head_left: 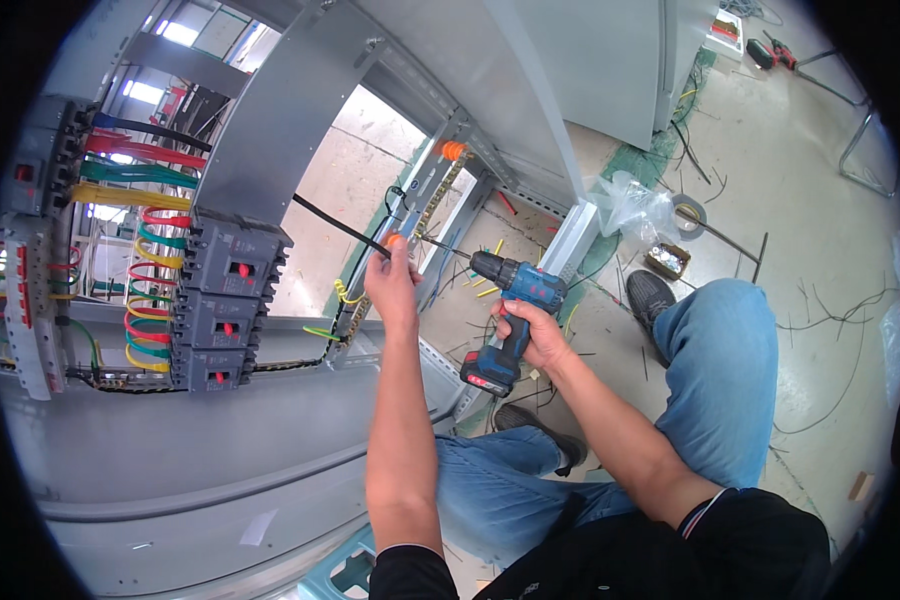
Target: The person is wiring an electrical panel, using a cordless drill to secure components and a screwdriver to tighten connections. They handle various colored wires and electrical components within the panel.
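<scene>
My right hand (538, 335) is wrapped round the grip of a blue and black cordless drill (522, 284). Its long thin bit (444, 246) points left, toward a metal rail (432, 205) of the grey cabinet. My left hand (394, 288) is closed around the end of a thick black cable (340, 228), right beside an orange insulator (397, 241) on that rail. The fingertips partly hide the cable's end, and I cannot tell whether the bit touches a screw there. Farther up the rail sits another orange insulator (454, 151).
Several grey circuit breakers (232, 255) with coloured wires stand at the left in the cabinet. Wire offcuts, a plastic bag (638, 210), a tape roll (688, 215) and a small box of parts (667, 261) lie on the floor. A red and black power tool (770, 52) lies farther off.
</scene>
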Action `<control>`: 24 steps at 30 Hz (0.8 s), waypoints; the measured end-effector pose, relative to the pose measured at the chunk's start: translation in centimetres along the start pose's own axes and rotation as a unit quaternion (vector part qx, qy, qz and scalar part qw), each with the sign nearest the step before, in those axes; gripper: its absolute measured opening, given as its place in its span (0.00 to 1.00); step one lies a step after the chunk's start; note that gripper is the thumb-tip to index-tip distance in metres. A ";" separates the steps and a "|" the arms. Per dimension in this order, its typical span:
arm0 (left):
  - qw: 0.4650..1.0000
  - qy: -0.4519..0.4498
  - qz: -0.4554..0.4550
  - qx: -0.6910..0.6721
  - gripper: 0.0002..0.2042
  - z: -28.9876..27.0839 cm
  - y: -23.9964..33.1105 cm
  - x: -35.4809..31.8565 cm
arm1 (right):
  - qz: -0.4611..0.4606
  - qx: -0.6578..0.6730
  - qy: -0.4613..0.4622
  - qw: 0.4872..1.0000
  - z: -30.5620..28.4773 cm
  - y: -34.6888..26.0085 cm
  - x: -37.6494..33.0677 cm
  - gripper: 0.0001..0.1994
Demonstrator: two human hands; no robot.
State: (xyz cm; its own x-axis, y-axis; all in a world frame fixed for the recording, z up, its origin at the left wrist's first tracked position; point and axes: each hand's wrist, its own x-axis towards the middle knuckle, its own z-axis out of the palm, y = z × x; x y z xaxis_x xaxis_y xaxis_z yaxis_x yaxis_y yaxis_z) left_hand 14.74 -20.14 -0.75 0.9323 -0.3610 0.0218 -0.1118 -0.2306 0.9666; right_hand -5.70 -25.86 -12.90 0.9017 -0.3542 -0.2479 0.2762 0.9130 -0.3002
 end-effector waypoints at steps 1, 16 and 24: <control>0.999 0.022 0.021 -0.029 0.17 -0.6 -0.9 0.2 | 0.002 0.007 0.000 1.000 0.1 0.1 -0.2 0.12; 0.905 -0.079 -0.022 -0.417 0.26 -1.0 2.4 1.6 | 0.048 -0.040 -0.048 0.997 -4.9 -2.8 -3.6 0.14; 0.901 -0.080 -0.039 -0.425 0.26 0.7 2.4 2.1 | 0.010 -0.059 0.008 0.998 -3.0 -2.7 -4.1 0.12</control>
State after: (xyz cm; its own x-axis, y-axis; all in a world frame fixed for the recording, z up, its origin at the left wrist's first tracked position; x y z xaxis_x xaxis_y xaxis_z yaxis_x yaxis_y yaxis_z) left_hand 16.20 -22.06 1.48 0.8570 -0.5147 -0.0267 0.3197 0.4904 0.8107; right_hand -11.10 -27.49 -13.84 0.9006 -0.3407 -0.2699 0.2162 0.8898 -0.4019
